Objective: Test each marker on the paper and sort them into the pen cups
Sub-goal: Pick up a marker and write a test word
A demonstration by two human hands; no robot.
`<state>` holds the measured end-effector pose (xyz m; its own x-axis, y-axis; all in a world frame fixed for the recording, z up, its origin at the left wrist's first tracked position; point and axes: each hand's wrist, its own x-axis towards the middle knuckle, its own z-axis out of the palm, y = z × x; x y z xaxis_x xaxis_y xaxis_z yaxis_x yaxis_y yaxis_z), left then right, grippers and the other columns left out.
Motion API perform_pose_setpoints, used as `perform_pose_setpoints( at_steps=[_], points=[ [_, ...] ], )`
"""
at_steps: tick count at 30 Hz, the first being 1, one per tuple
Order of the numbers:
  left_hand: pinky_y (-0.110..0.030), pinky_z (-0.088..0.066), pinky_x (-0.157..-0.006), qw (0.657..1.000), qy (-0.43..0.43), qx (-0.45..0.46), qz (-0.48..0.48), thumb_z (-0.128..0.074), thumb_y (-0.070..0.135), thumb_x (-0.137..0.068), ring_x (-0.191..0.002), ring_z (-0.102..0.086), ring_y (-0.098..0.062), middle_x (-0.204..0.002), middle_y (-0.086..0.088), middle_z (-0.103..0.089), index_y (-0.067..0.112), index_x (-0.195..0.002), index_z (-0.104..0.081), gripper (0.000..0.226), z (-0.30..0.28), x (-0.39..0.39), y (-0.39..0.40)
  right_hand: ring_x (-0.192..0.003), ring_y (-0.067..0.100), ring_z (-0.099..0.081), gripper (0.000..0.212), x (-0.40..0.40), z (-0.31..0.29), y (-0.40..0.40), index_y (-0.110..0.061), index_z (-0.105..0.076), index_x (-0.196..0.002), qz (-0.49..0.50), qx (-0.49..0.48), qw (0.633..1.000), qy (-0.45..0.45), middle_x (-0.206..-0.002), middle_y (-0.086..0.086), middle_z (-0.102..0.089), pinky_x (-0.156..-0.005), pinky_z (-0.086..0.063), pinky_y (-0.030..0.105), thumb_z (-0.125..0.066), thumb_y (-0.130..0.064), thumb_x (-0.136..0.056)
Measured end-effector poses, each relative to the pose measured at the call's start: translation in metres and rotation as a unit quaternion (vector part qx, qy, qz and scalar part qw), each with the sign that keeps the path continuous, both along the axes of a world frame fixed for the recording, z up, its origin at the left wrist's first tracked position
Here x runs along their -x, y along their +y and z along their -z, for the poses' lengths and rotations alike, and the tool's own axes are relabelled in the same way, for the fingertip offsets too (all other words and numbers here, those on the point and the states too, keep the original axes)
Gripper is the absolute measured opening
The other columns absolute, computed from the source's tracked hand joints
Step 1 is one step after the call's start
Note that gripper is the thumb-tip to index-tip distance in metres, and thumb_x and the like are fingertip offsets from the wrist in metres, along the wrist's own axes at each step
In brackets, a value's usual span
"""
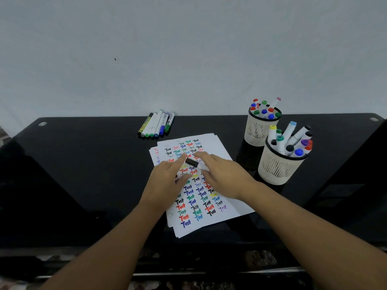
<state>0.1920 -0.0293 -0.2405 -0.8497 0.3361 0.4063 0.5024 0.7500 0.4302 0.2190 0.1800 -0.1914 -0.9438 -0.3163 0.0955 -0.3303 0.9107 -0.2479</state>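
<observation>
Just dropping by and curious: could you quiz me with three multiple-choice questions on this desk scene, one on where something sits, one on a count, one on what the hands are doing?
1. Where do the loose markers lie?
A. At the desk's far edge, beyond the paper
B. Inside a cup
C. On the floor

2. How many pen cups stand on the desk?
A. One
B. Two
C. Four

3. What are the hands doing?
A. Resting flat and empty
B. Both holding one black-capped marker over the paper
C. Lifting a cup

Answers:
1. A: the loose markers lie side by side near the wall, past the paper.
2. B: a far cup and a near cup stand to the right, both holding markers.
3. B: the left hand and right hand pinch the black-capped marker between them.
</observation>
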Motion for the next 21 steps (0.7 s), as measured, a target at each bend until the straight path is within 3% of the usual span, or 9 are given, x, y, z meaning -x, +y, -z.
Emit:
perform_pose_setpoints(
  at_steps=[2, 4, 7, 10, 17, 21],
  points=[
    [-0.033, -0.037, -0.105, 1.000, -0.007, 0.022, -0.014, -0.061, 0.055, -0.095, -0.123, -0.054, -0.017, -0.134, 0.002, -0.064, 0.023, -0.155, -0.040, 0.071, 0.001, 0.002, 0.001, -0.077, 0.016, -0.060, 0.063, -0.001, 0.000, 0.001, -0.050, -0.006, -0.160, 0.009, 0.035, 0.999, -0.016, -0.120, -0.002, -0.057, -0.067, -0.056, 0.039, -0.039, -0.032, -0.110],
    [-0.037, -0.029, -0.117, 0.998, -0.028, 0.058, -0.023, -0.053, 0.068, -0.092, -0.138, -0.044, -0.015, -0.149, 0.005, -0.053, 0.027, -0.156, -0.039, 0.077, 0.000, 0.003, 0.002, -0.076, 0.017, -0.058, 0.066, -0.002, -0.002, 0.005, -0.059, -0.002, -0.158, 0.022, 0.051, 0.998, -0.032, -0.101, -0.002, -0.053, -0.069, -0.055, 0.040, -0.037, -0.030, -0.109],
    [-0.038, -0.013, -0.123, 0.991, -0.063, 0.109, -0.034, -0.042, 0.079, -0.088, -0.150, -0.027, -0.013, -0.162, 0.006, -0.036, 0.032, -0.156, -0.037, 0.083, -0.001, 0.005, 0.002, -0.074, 0.017, -0.059, 0.062, 0.002, -0.004, 0.008, -0.058, -0.014, -0.157, 0.039, 0.083, 0.995, -0.045, -0.090, 0.000, -0.057, -0.066, -0.054, 0.041, -0.040, -0.029, -0.108],
    [-0.040, -0.011, -0.125, 0.987, -0.094, 0.128, -0.037, -0.037, 0.083, -0.087, -0.152, -0.022, -0.014, -0.164, 0.006, -0.031, 0.034, -0.156, -0.038, 0.084, -0.003, 0.007, 0.003, -0.060, 0.018, -0.059, 0.056, 0.001, -0.003, 0.008, -0.053, -0.025, -0.153, 0.051, 0.107, 0.992, -0.042, -0.078, 0.000, -0.064, -0.056, -0.052, 0.043, -0.045, -0.028, -0.107],
    [-0.042, -0.016, -0.125, 0.986, -0.097, 0.131, -0.042, -0.039, 0.085, -0.085, -0.151, -0.026, -0.015, -0.162, 0.005, -0.036, 0.034, -0.152, -0.045, 0.084, 0.000, 0.008, 0.002, -0.058, 0.018, -0.061, 0.056, -0.004, 0.006, 0.006, -0.056, -0.027, -0.147, 0.065, 0.118, 0.990, -0.037, -0.074, -0.004, -0.063, -0.052, -0.051, 0.037, -0.047, -0.029, -0.103],
    [-0.043, -0.014, -0.125, 0.983, -0.110, 0.140, -0.041, -0.037, 0.087, -0.084, -0.152, -0.023, -0.016, -0.163, 0.005, -0.033, 0.034, -0.153, -0.041, 0.088, -0.003, 0.008, 0.003, -0.077, 0.015, -0.066, 0.054, -0.005, 0.008, 0.008, -0.060, -0.021, -0.149, 0.072, 0.182, 0.979, -0.062, -0.107, -0.007, -0.066, -0.063, -0.057, 0.040, -0.039, -0.027, -0.110]
  ],
)
